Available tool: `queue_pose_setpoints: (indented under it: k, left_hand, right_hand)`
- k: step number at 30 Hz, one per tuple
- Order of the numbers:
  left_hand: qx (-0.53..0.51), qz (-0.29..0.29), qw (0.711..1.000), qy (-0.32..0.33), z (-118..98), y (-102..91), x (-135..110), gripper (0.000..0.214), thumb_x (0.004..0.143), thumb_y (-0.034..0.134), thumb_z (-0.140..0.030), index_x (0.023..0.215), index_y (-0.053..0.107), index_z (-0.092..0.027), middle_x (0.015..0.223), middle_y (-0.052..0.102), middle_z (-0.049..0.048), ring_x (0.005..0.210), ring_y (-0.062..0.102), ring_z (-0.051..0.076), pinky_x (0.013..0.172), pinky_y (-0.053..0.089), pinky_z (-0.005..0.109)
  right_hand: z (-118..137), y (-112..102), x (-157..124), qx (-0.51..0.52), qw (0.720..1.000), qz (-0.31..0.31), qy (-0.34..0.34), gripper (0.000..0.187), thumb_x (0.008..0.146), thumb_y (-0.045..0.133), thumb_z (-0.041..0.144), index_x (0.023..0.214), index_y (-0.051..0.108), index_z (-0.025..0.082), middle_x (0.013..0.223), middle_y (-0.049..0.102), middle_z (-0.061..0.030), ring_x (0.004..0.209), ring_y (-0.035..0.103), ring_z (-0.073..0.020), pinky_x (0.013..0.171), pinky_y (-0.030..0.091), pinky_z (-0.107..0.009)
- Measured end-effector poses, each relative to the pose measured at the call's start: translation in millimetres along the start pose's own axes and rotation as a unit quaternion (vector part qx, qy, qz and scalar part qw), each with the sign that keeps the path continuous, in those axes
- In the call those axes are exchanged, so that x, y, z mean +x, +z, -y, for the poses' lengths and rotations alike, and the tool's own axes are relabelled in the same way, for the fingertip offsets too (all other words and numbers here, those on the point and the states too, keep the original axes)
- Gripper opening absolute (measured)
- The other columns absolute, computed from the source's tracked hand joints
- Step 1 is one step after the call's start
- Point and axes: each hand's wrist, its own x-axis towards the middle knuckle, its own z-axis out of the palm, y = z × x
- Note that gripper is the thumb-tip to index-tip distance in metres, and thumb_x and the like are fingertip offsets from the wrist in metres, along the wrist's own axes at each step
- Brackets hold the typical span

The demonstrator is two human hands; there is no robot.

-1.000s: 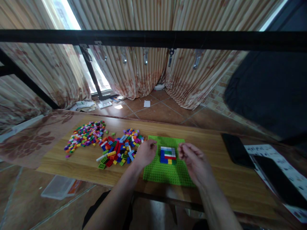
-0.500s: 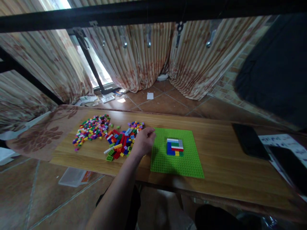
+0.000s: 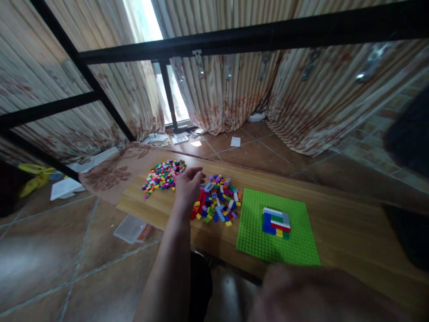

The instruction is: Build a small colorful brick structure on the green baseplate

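My left hand (image 3: 188, 182) hovers over the left edge of a pile of larger toy bricks (image 3: 219, 199), beside a heap of small bricks (image 3: 164, 174). Its fingers are loosely bent and apart, and nothing shows in them. A green baseplate (image 3: 250, 228) lies to the right of the piles. On it stands a small square build (image 3: 268, 222) of white, grey, blue, red, yellow and green bricks. My right hand (image 3: 321, 295) is a blur at the bottom, near the baseplate's front edge; its fingers cannot be made out.
All the bricks are on a narrow wooden table (image 3: 342, 223). Above its far side runs a black metal bar (image 3: 234, 42) with hanging clips. A clear plastic box (image 3: 130, 229) lies on the tiled floor at the left. A patterned cloth (image 3: 110, 174) covers the table's left end.
The view has swung left, so the table things sit further right. My left hand has moved from beside the baseplate leftward across the brick pile. My right hand has come into view, blurred.
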Motion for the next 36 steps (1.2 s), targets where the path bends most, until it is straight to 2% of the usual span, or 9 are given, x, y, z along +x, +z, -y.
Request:
queue_pose_setpoints:
  k: [3,6,9,12,18,22,31,36]
  left_hand:
    - [0.002,-0.026,1.0,-0.003,-2,-14.9,5,0.032,0.07,0.063,-0.025,0.096,0.069,-0.009,0.072,0.067,0.0029,0.058,0.058,0.009,0.06,0.047,0.022]
    - [0.0,-0.037,0.999,-0.006,0,-21.7,8,0.031,0.07,0.063,-0.026,0.095,0.069,-0.009,0.071,0.066,0.0024,0.058,0.057,0.009,0.062,0.048,0.023]
    - [-0.006,-0.043,0.999,-0.008,0,-24.4,10,0.03,0.07,0.064,-0.026,0.094,0.068,-0.009,0.07,0.066,0.0021,0.058,0.057,0.009,0.063,0.048,0.024]
    - [-0.009,-0.042,0.999,-0.01,-1,-25.9,10,0.029,0.07,0.063,-0.025,0.093,0.068,-0.009,0.071,0.066,0.0024,0.057,0.056,0.009,0.062,0.047,0.023]
    - [-0.007,-0.05,0.999,-0.017,-3,-31.5,10,0.029,0.071,0.062,-0.024,0.095,0.068,-0.009,0.073,0.067,0.0027,0.056,0.056,0.008,0.06,0.046,0.022]
    - [0.0,-0.044,0.999,-0.027,-2,-35.4,11,0.027,0.071,0.062,-0.023,0.094,0.069,-0.009,0.07,0.067,0.002,0.056,0.057,0.009,0.059,0.046,0.022]
    - [0.043,-0.039,0.998,-0.028,5,-41.4,15,0.03,0.072,0.063,-0.028,0.095,0.07,-0.01,0.072,0.068,0.0029,0.055,0.056,0.01,0.058,0.045,0.023]
    - [0.192,0.006,0.981,-0.017,11,-47.2,15,0.022,0.071,0.063,-0.023,0.087,0.072,-0.011,0.073,0.071,0.0055,0.06,0.059,0.013,0.059,0.045,0.024]
  right_hand:
    - [-5,-8,29,-0.138,0.981,-0.114,0.071,0.019,0.089,0.057,0.034,0.103,0.069,0.03,0.091,0.072,-0.0024,0.083,0.067,-0.0198,0.07,0.053,-0.032]
    - [-34,-3,49,-0.241,0.946,-0.182,0.117,0.019,0.088,0.053,0.029,0.094,0.07,0.025,0.089,0.071,-0.0042,0.083,0.066,-0.022,0.075,0.05,-0.036]
    - [-65,13,55,-0.244,0.946,-0.165,0.137,0.018,0.088,0.051,0.028,0.091,0.068,0.023,0.088,0.07,-0.0034,0.081,0.065,-0.0199,0.076,0.048,-0.034]
    - [-81,33,58,-0.267,0.941,-0.156,0.136,0.013,0.087,0.054,0.025,0.089,0.067,0.022,0.09,0.068,-0.0034,0.083,0.063,-0.0193,0.076,0.047,-0.032]
    - [-93,60,68,-0.398,0.894,-0.168,0.12,0.015,0.084,0.06,0.021,0.096,0.068,0.019,0.094,0.065,-0.0071,0.092,0.057,-0.0245,0.081,0.045,-0.036]
    - [-100,63,70,-0.432,0.877,-0.18,0.109,0.014,0.085,0.06,0.022,0.095,0.068,0.019,0.094,0.063,-0.008,0.091,0.054,-0.025,0.08,0.045,-0.037]
    - [-108,63,71,-0.452,0.867,-0.184,0.101,0.014,0.087,0.057,0.026,0.094,0.068,0.02,0.096,0.061,-0.0089,0.09,0.052,-0.0252,0.077,0.044,-0.037]
    - [-108,62,71,-0.444,0.87,-0.191,0.099,0.014,0.089,0.055,0.024,0.093,0.067,0.02,0.094,0.061,-0.0083,0.089,0.052,-0.0246,0.077,0.043,-0.037]
